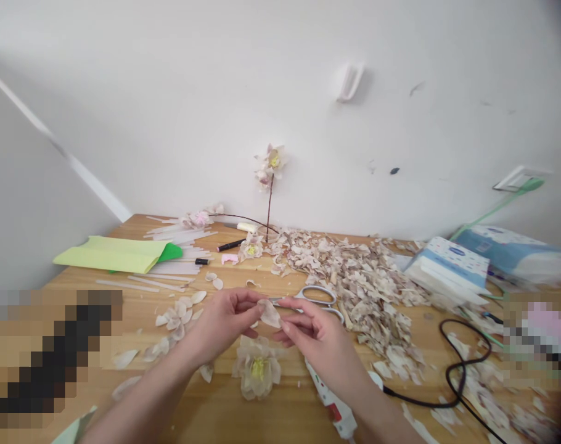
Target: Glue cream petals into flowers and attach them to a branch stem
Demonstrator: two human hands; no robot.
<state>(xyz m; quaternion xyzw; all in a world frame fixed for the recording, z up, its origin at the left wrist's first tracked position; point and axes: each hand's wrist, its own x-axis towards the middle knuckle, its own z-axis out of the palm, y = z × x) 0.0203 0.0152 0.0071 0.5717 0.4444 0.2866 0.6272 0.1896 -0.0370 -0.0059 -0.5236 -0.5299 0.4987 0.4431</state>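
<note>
The left hand [225, 320] and the right hand [315, 330] meet above the wooden table [262, 425], close to its near edge. Both hands pinch one pale petal [269, 313] between thumb and fingertips, the left gripping its left edge and the right its right edge; the remaining fingers are curled loosely. The petal is held clear of the table, directly above a finished paper flower [257, 368] with a yellow centre that lies flat on the wood. White-handled scissors [317, 296] lie just behind the hands. A white glue gun [336, 407] lies under the right forearm, with its black cord [451, 370] looping to the right. A pile of petal scraps [368, 283] covers the table behind and to the right of the scissors. Loose cut petals [176, 314] lie to the left of the left hand. A yellow-green paper sheet [114, 253] rests at the far left, near a black marker [229, 245].
</note>
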